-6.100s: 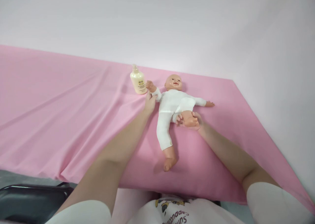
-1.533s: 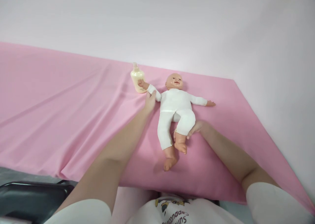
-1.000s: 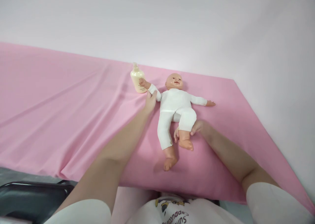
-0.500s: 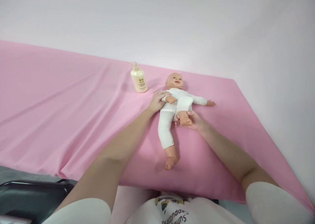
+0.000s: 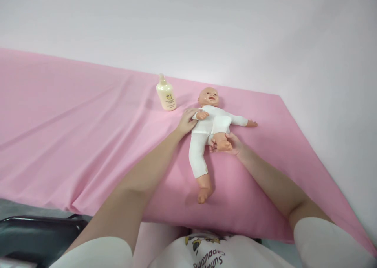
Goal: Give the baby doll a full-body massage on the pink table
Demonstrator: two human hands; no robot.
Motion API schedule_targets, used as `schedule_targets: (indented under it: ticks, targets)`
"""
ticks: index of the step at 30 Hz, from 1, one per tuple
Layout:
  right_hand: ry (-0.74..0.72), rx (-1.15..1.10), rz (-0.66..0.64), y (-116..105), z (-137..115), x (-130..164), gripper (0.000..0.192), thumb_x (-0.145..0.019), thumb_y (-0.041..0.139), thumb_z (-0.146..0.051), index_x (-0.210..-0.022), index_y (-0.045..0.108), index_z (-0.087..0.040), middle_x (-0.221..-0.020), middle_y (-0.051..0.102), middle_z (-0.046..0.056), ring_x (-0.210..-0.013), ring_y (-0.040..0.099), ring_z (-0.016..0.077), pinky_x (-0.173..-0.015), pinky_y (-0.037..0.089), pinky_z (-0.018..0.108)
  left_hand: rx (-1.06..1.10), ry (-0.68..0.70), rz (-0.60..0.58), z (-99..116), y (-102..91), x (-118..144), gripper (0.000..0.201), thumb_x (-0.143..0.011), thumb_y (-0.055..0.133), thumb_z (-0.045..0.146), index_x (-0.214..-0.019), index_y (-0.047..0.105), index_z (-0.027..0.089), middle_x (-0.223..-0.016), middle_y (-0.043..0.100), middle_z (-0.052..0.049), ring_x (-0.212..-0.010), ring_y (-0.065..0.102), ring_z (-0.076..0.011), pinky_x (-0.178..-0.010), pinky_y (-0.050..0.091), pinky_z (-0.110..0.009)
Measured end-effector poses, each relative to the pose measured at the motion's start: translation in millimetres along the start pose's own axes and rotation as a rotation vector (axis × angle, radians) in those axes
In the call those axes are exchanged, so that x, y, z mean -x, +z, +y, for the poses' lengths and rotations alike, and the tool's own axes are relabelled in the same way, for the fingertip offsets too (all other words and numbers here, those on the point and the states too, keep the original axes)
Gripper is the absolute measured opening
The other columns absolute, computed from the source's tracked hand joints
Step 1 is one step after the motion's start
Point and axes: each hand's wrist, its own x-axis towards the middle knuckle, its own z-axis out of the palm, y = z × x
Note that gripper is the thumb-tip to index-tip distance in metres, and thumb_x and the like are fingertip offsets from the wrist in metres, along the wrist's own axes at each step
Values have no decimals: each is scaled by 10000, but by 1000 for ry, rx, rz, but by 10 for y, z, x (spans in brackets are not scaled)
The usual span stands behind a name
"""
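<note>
A baby doll (image 5: 209,122) in white cloth lies on its back, its head toward the far side of the table. My left hand (image 5: 187,120) is closed around the doll's bent arm beside its chest; some of the fingers are hidden behind that arm. With my right hand (image 5: 235,144) I hold the doll's lower leg at the ankle, thumb on one side and fingertips showing on the other. That leg is bent up toward the belly. The doll's other leg (image 5: 198,154) lies stretched toward me, and its other arm (image 5: 240,120) extends out to the right.
A pump bottle (image 5: 167,97) of pale yellow liquid stands to the left of the doll's head. Pink cloth (image 5: 73,134) with folds covers the table, its right edge slanting toward me. A white wall rises behind. At lower left is a black chair (image 5: 38,240).
The doll's arm under my left hand has shifted slightly up and left. Its bent foot has moved a little to the right with my right hand.
</note>
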Motion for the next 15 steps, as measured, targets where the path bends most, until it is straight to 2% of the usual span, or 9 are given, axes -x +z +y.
schedule_targets:
  ticks: [4,8,11,15]
  targets:
    - [122,104,-154,87,0,5,541,-706,809,-570,-988,654,-134,-1022,713,126,-992,708,269,-976,548,434,169,-189,153,-66,58,-7,367,-825,601,284,-1176,650,190,-1254,716,-109,-1196,633,-303,-1107,465,-487]
    - [180,241,-333,152,-50,-1,499,-655,890,-478,-933,632,-154,-934,728,103,-1097,700,307,-997,547,433,301,-339,331,-167,102,-26,297,-833,573,225,-1129,584,205,-1165,696,-97,-1149,645,-263,-1076,489,-433]
    - [260,312,-304,136,-64,33,483,-673,906,-413,-972,639,-143,-914,732,71,-1126,695,269,-1002,548,367,346,-445,422,-235,105,-34,191,-867,565,230,-1057,547,231,-1072,677,-67,-1084,644,-236,-1041,501,-409]
    - [434,377,-186,90,-38,98,424,-723,888,-285,-1056,682,-124,-929,743,45,-1043,722,200,-942,564,280,394,-570,443,-310,99,-45,185,-897,561,262,-1072,507,240,-1049,656,-58,-1036,631,-232,-964,518,-403]
